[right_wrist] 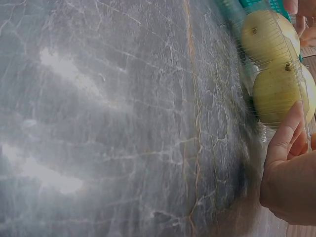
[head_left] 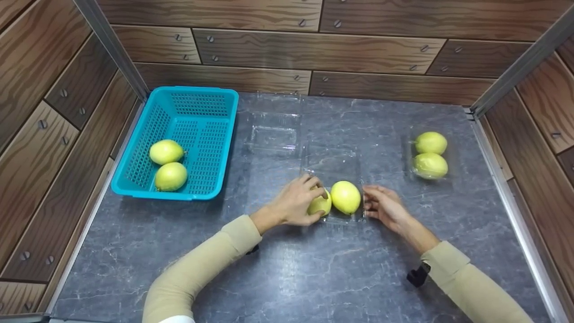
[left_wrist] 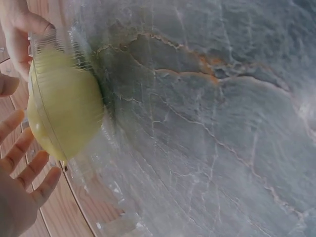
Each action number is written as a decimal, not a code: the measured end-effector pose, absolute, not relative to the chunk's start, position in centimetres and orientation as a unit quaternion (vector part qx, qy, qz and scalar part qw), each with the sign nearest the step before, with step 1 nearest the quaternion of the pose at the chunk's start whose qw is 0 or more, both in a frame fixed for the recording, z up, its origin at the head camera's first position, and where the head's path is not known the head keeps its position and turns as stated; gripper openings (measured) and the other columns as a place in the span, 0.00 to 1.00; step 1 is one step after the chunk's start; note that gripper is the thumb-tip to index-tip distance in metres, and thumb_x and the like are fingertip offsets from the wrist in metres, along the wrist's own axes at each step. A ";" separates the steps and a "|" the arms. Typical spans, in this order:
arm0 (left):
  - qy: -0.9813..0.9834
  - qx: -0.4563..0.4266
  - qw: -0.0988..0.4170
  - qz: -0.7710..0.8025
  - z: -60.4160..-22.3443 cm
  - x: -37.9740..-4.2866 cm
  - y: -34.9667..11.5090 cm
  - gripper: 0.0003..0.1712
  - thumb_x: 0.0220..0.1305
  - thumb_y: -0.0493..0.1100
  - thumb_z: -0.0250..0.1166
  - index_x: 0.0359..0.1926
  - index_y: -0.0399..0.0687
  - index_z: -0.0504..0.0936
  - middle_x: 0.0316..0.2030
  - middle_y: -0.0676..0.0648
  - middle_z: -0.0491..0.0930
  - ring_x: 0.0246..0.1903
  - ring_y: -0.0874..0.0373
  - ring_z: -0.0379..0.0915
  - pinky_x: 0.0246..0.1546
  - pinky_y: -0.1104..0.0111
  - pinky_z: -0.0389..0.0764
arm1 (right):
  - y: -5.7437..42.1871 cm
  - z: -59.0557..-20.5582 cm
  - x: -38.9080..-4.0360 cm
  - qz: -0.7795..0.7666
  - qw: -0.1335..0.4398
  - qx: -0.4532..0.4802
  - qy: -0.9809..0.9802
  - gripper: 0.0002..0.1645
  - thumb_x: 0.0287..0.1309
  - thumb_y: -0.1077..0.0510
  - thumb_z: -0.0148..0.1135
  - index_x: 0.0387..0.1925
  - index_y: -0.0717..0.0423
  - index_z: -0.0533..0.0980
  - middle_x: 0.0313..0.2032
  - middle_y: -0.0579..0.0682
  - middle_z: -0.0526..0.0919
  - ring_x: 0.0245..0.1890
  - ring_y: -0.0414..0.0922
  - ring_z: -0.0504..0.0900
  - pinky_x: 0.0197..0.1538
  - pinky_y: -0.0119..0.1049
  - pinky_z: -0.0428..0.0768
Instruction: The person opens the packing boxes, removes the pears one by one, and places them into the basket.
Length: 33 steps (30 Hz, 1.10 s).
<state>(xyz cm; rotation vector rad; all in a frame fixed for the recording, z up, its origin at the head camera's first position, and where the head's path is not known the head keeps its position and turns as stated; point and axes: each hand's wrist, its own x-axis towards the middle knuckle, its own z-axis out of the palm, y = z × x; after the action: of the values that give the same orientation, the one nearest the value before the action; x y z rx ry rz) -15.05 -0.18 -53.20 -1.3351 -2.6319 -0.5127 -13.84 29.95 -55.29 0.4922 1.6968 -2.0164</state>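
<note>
In the head view, a clear plastic clamshell box point(head_left: 334, 220) holds two yellow-green, pear-like fruits side by side. My left hand point(head_left: 298, 201) is over the left fruit point(head_left: 319, 204), partly covering it. Its fingers are spread around the fruit in the left wrist view, where the fruit point(left_wrist: 69, 108) shows through the ribbed box wall. The right fruit point(head_left: 346, 197) lies uncovered. At the box's right side is my right hand point(head_left: 386, 207). In the right wrist view its extended index finger point(right_wrist: 286, 131) touches the box's corner; its other fingers are partly hidden.
A turquoise basket point(head_left: 228, 148) at the left holds two similar fruits point(head_left: 166, 152). Another open clear box point(head_left: 274, 134) stands behind my left hand. Far right, a clear box holds two more fruits point(head_left: 431, 154). Wood-patterned walls point(head_left: 269, 49) enclose the grey marbled table point(head_left: 287, 278).
</note>
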 end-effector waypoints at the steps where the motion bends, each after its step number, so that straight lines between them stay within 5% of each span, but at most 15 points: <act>1: -0.875 -0.448 0.075 -0.167 -53.3 -15.1 -0.2 0.23 0.62 0.60 0.70 0.51 0.53 0.85 0.54 0.48 0.82 0.52 0.53 0.75 0.53 0.63 0.83 | 29.9 -55.3 -13.8 -0.733 0.228 0.179 0.616 0.11 0.76 0.54 0.60 0.53 0.53 0.73 0.30 0.40 0.81 0.27 0.36 0.78 0.34 0.29 0.83; 11: -0.876 -0.445 0.021 -0.182 -53.4 -15.6 0.1 0.27 0.60 0.56 0.74 0.57 0.51 0.83 0.60 0.45 0.79 0.57 0.50 0.75 0.48 0.62 0.88 | 29.8 -55.3 -13.8 -0.733 0.222 0.177 0.618 0.05 0.77 0.55 0.58 0.49 0.50 0.74 0.29 0.40 0.80 0.26 0.36 0.77 0.32 0.29 0.83; 33: -0.885 -0.444 -0.064 -0.125 -51.9 -16.9 1.6 0.37 0.57 0.57 0.78 0.64 0.48 0.81 0.63 0.43 0.78 0.61 0.46 0.76 0.63 0.58 0.84 | 29.8 -55.2 -13.8 -0.733 0.224 0.178 0.617 0.09 0.77 0.55 0.58 0.53 0.52 0.73 0.30 0.40 0.81 0.27 0.36 0.78 0.32 0.28 0.83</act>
<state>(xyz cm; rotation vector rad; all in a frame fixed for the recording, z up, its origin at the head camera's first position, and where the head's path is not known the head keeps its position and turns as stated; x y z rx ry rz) -16.85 1.55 -51.94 -1.4531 -2.8994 -0.4102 -13.79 29.81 -55.19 0.4910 1.7037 -2.0224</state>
